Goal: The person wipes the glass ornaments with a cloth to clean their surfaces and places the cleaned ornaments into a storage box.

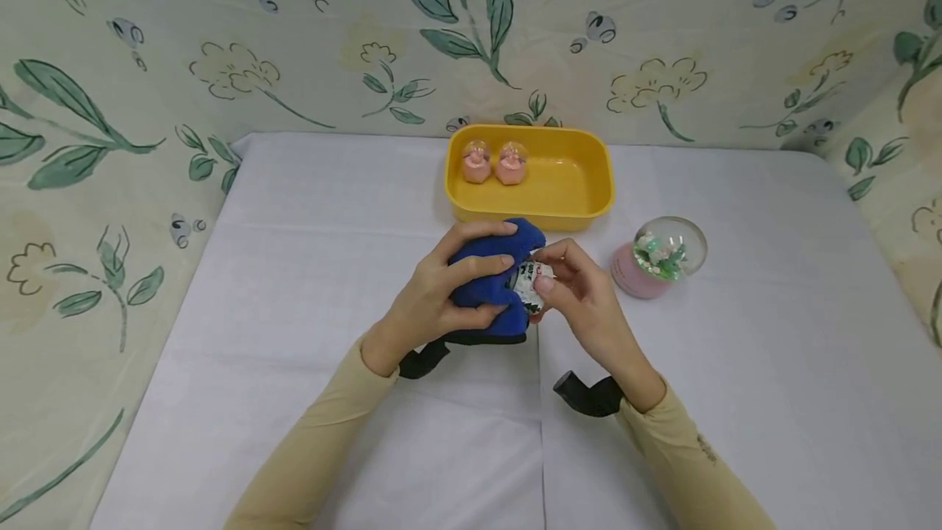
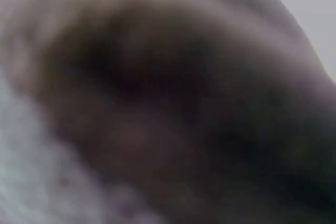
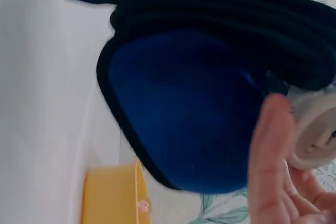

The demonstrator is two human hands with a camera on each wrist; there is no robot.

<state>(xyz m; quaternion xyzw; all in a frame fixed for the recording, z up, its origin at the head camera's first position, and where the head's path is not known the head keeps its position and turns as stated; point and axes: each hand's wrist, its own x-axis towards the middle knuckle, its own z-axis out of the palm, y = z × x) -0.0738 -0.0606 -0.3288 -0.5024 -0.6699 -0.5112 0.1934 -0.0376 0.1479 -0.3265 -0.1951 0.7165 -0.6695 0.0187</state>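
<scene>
My left hand grips a blue soft pouch with black trim, its fingers spread across the top. In the right wrist view the pouch shows a smooth blue side and a zip pull at one corner. My right hand pinches a small white item with dark print at the pouch's open end. From the right wrist that item has a round, pale, recessed end; its other end is hidden by the pouch. The left wrist view is dark and blurred.
Behind the hands stands a yellow tray holding two small pink figures under clear domes. To the right, a snow globe with a pink base lies tilted on the white tablecloth. Floral cloth hangs along the back.
</scene>
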